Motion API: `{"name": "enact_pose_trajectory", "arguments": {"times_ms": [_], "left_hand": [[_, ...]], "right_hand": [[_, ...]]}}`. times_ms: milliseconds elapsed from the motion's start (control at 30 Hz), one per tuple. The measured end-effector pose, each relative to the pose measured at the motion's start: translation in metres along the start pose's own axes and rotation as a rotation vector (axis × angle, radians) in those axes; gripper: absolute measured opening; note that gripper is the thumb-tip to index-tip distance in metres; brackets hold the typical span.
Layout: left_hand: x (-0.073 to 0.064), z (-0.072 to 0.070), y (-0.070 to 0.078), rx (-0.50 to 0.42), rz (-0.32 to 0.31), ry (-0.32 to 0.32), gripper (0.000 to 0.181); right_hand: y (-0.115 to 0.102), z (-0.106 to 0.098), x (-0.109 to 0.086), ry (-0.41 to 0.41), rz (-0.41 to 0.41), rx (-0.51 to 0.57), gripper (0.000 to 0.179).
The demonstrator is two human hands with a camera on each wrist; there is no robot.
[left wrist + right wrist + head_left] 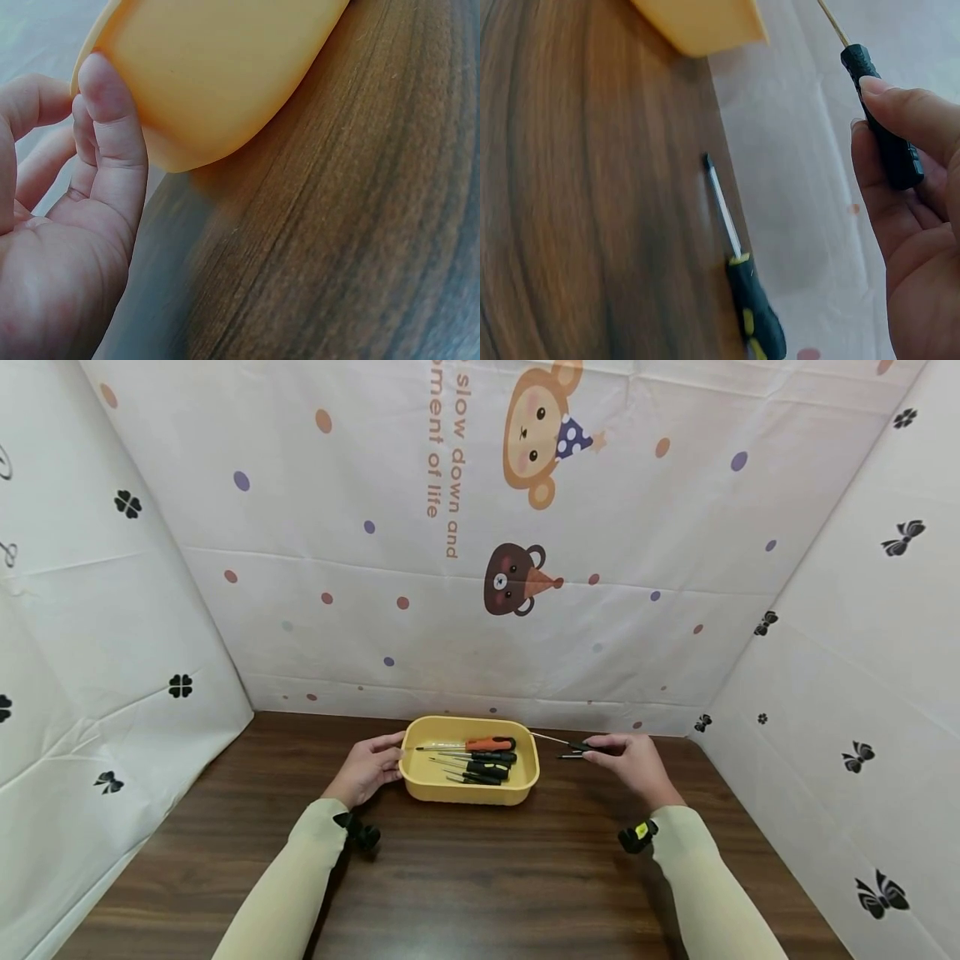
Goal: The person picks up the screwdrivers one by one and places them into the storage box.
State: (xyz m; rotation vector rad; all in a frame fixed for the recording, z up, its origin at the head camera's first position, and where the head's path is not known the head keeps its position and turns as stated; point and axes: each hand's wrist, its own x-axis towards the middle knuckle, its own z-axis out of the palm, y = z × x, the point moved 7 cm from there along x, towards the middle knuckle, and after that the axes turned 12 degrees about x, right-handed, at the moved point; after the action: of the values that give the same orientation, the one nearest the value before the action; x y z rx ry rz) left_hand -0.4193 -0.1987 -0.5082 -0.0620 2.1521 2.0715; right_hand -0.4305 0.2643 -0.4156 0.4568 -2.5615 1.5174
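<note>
A yellow plastic basket (468, 792) stands at the table's back. Inside lie an orange-handled screwdriver (491, 744) and several black-handled screwdrivers (487, 770). My left hand (369, 767) pinches the basket's left end, fingertips at the rim in the left wrist view. To the right of the basket, my right hand (626, 762) holds a screwdriver (887, 135) by its black handle, between thumb and fingers. Its thin shaft points left toward the basket's rim. Below that hand, another screwdriver (756, 307), with a black and yellow handle, lies on the table.
The dark wood-grain table (480, 877) meets a printed white sheet (420, 635) right behind the basket. Similar sheets hang along the left and right sides. A small dark device is strapped at each wrist.
</note>
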Motion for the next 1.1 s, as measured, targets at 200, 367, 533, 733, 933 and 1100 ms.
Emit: {"name": "enact_pose_trajectory", "arguments": {"times_ms": [200, 367, 533, 733, 933, 1100], "left_hand": [[-0.001, 0.001, 0.001, 0.006, -0.008, -0.001, 0.053], [0.000, 0.001, 0.000, 0.004, -0.007, 0.001, 0.054], [0.001, 0.000, -0.001, 0.006, -0.007, 0.012, 0.053], [-0.001, 0.000, -0.001, 0.003, -0.009, 0.013, 0.054], [-0.003, 0.001, 0.002, 0.010, 0.007, 0.001, 0.054], [-0.005, 0.002, 0.004, 0.015, 0.012, -0.008, 0.053]], "right_hand": [[-0.012, 0.009, 0.004, -0.007, -0.018, 0.035, 0.029], [-0.015, 0.013, 0.007, 0.013, -0.041, 0.021, 0.032], [-0.016, 0.015, 0.010, 0.048, -0.044, 0.060, 0.035], [-0.021, 0.020, 0.016, 0.066, -0.031, 0.137, 0.038], [-0.026, 0.031, 0.021, 0.054, -0.013, 0.157, 0.036], [-0.029, 0.044, 0.025, 0.025, 0.006, 0.116, 0.033]]}}
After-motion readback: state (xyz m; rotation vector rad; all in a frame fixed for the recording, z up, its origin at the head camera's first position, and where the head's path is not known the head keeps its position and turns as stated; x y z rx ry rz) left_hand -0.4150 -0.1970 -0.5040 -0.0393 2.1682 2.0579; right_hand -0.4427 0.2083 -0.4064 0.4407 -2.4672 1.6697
